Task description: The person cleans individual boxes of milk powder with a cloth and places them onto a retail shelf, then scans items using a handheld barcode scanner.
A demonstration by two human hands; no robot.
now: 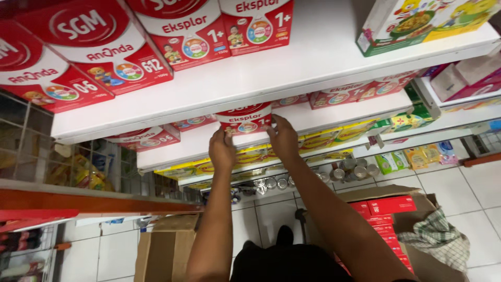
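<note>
Both my hands grip one red and white carton (245, 119) at the front of the second white shelf (334, 116), partly under the top shelf. My left hand (222, 150) holds its left side. My right hand (283, 138) holds its right side, fingers on its front corner. More red and white cartons (342, 96) stand on the same shelf to the right, and another (148, 137) to the left.
The top white shelf (292, 62) carries several red cartons (185, 31) and a white and green box (417, 21). Yellow packs (323, 138) and tins (355, 169) fill lower shelves. An open cardboard box of red cartons (386, 209) with a checked cloth (436, 237) sits on the tiled floor, another cardboard box (162, 250) at left.
</note>
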